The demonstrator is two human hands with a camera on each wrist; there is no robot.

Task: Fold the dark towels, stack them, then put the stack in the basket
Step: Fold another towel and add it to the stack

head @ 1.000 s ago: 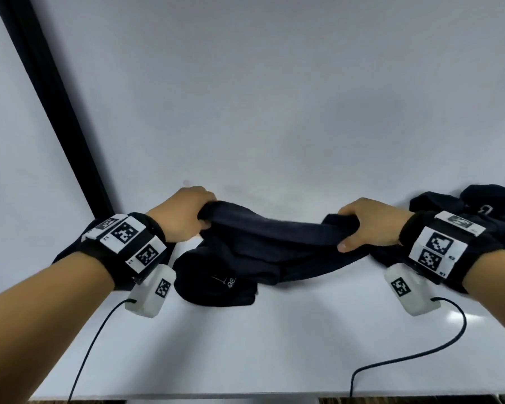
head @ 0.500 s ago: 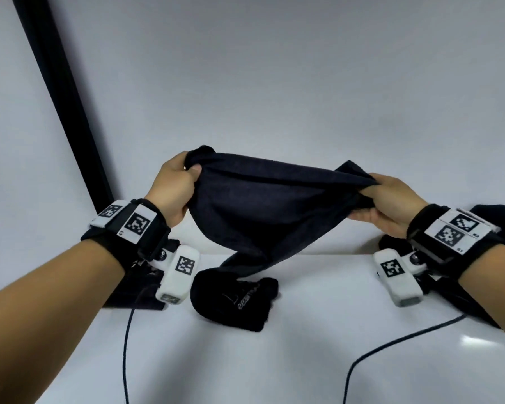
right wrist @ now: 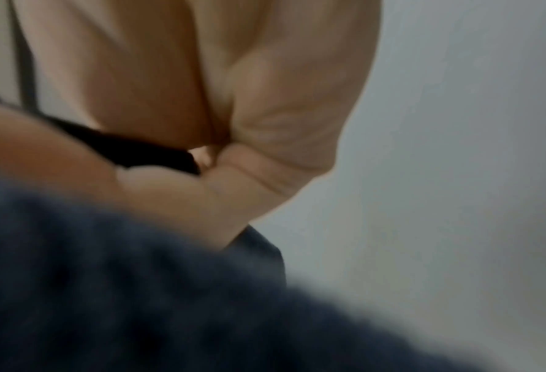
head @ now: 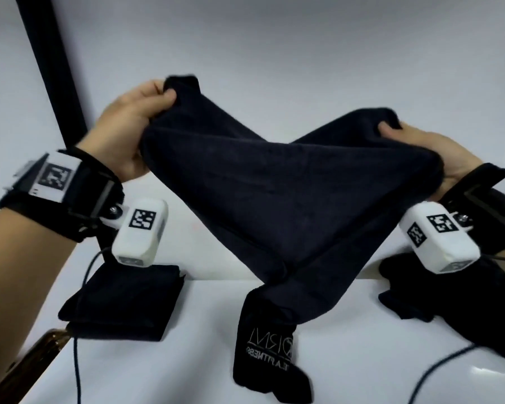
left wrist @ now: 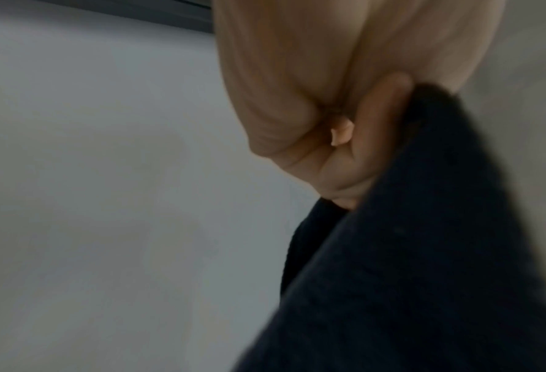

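Dark towel [head: 280,199] stretched left–right between left hand [head: 129,132] and right hand [head: 438,158], each gripping a top corner, lower end trailing on the table [head: 158,374].

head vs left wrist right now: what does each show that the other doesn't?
Only head: the right hand gripping the far corner, the folded towel and the loose pile on the white table, and the held towel's printed end touching the table.

Only left wrist: the left hand's fingers from below, curled round the cloth edge.

Both: the left hand gripping the held towel.
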